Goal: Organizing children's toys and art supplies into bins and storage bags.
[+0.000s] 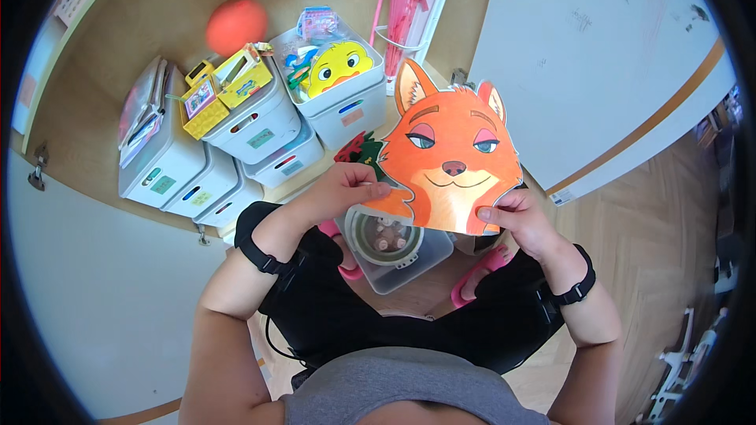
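Observation:
Both of my hands hold up an orange fox cutout (453,156), drawn on paper or card, with its face towards me. My left hand (345,190) pinches the tail part at its lower left edge. The lower right edge is between the thumb and fingers of my right hand (525,221). Beneath the cutout, between my feet, a round container (387,260) with a small toy in it rests on a translucent plastic box (436,260). Red and green decorations (367,150) show partly behind the cutout's left side.
White storage bins (254,130) stand stacked in a wooden cabinet ahead. One open bin (348,100) holds a yellow duck cutout (338,68). Yellow baskets (204,112), an orange-red ball (236,26) and a pink umbrella (403,23) are nearby. Cabinet doors (567,71) stand open on both sides.

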A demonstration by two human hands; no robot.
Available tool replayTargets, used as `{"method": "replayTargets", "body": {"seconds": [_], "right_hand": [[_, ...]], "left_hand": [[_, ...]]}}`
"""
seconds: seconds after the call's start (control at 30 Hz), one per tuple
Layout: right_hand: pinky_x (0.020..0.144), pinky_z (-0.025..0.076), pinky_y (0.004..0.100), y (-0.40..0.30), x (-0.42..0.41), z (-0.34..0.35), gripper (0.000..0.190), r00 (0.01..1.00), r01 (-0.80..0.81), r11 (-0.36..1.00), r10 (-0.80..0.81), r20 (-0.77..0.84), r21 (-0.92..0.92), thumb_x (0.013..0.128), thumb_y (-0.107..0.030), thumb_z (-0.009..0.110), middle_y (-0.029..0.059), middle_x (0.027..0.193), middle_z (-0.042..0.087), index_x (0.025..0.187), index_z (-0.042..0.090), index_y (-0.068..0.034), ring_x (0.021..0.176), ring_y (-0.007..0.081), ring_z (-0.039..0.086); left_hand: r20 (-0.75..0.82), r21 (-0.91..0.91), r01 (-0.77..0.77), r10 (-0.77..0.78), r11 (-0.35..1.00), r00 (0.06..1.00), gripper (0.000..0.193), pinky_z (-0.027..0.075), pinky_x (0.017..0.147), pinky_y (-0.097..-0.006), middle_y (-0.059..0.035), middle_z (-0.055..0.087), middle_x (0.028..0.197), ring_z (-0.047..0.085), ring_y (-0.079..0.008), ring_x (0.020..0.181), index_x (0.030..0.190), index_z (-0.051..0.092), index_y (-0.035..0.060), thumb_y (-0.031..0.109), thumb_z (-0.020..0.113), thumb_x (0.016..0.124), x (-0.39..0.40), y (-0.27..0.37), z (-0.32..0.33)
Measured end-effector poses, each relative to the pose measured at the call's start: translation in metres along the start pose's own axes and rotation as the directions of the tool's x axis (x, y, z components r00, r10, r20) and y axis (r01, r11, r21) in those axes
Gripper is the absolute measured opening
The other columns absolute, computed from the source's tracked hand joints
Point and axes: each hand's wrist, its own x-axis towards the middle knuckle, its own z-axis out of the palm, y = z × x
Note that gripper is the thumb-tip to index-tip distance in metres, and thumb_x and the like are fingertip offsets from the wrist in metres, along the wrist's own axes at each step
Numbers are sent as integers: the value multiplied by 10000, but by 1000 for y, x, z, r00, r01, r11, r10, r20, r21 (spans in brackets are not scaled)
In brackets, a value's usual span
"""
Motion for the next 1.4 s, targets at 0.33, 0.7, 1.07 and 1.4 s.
{"method": "replayTargets", "body": {"seconds": [0.33,0.7,1.07,1.4], "right_hand": [[608,390,211,-1,6,-14,158,998,-52,998,51,-37,-37,821,-131,635,-25,716,581,799,649,24,664,46,484],[638,444,265,-14,1,-35,60,920,177,960,-82,-382,219,825,-92,605,36,767,619,811,619,-35,702,125,562],[750,425,251,-5,1,-48,110,842,359,931,-293,-453,66,833,-64,602,45,891,627,909,623,13,808,107,554],[725,412,228,-4,19,-26,114,833,389,921,-343,-434,19,830,-65,607,28,854,622,900,626,24,781,88,544]], "left_hand": [[-100,130,32,-19,991,995,225,411,684,-220,-15,540,823,508,-76,758,917,557,59,260,622,842,9,13,-19],[-628,582,424,52,694,776,809,409,922,-357,-199,516,1187,505,-308,1100,1267,430,46,331,784,599,111,-40,-181],[-530,802,292,396,521,749,167,483,643,-432,-161,619,817,605,-337,750,953,538,72,90,509,789,131,-74,-174],[-419,908,281,706,311,571,119,501,598,-386,-117,611,805,617,-293,716,888,506,62,79,521,772,73,-25,-186]]}}
